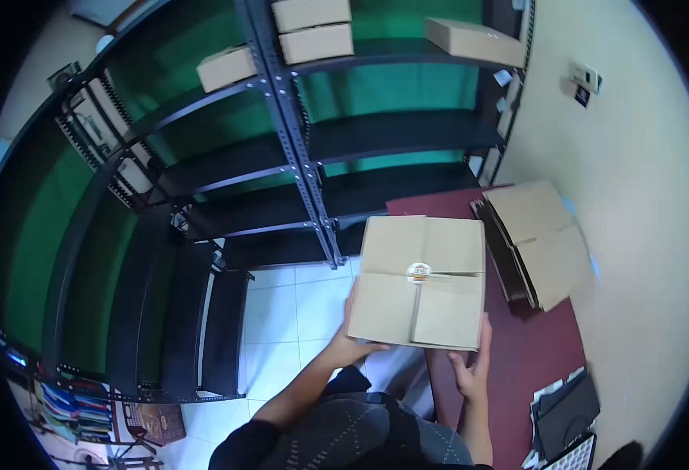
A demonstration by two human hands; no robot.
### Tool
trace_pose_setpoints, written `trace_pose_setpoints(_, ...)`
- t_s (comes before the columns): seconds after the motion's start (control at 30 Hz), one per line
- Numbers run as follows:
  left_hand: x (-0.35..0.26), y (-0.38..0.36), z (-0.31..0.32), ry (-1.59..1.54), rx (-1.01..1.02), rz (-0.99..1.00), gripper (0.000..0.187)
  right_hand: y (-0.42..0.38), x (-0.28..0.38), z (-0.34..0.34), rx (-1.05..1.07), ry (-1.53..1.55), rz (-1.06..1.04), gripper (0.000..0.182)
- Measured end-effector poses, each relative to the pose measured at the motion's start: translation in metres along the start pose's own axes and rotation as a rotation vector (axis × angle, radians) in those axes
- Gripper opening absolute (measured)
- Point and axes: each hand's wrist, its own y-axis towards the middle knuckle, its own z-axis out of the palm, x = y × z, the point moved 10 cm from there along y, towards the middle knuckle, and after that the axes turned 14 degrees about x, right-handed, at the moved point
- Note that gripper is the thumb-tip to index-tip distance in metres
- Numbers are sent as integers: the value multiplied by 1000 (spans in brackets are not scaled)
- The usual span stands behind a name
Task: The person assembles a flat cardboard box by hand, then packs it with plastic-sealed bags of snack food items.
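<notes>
Both my hands hold a closed cardboard box (391,313), its four top flaps folded in and a round sticker at their meeting point. My left hand (351,345) grips its lower left side, fingers partly hidden underneath. At the lower right corner, my right hand (472,366) presses the side, with the thumb at the near edge. The box is held in front of my body, over the left part of a dark red table (509,345). To its right, another cardboard box (544,251) rests on that table near the wall.
Dark metal shelves (395,129) with green backing stand ahead and along the left. Stacked cartons (315,43), a left carton (227,69) and a right carton (474,41) sit on the upper shelf. Black folders (568,415) and a keyboard (571,454) lie at the table's near right.
</notes>
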Motion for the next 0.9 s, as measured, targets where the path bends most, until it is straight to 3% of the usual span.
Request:
trace_pose_setpoints(0.03,0,5,1,-3,-22,12,120,12,5,8,92,-51,-59,78)
trace_pose_setpoints(0.07,33,-10,-6,-297,-131,-116,118,20,-4,18,163,111,18,73)
trace_pose_setpoints(0.1,30,-20,-16,-400,-180,-81,118,28,19,31,311,-212,58,73)
trace_pose_setpoints(0.17,0,-28,-70,-220,-289,32,116,44,15,67,380,87,177,74)
trace_pose_setpoints(0.2,-28,-32,-132,-16,-291,57,114,70,14,112,356,55,57,76)
trace_pose_setpoints(0.33,-38,-51,-175,206,-351,84,115,107,29,156,440,40,-18,81)
trace_pose_setpoints(0.5,-45,-59,-286,143,-405,147,117,185,82,232,391,-95,-184,93)
trace_pose_setpoints(0.57,-32,-60,-328,35,-431,188,118,213,118,258,415,-289,-378,94)
trace_pose_setpoints(0.63,-54,-55,-367,-7,-439,210,114,251,137,276,497,-215,-330,93)
trace_pose_setpoints(0.83,-97,-25,-477,84,-474,195,113,341,234,297,307,-314,-675,84)
trace_pose_setpoints(0.9,-145,-1,-515,89,-462,307,107,375,253,302,266,-209,-722,79)
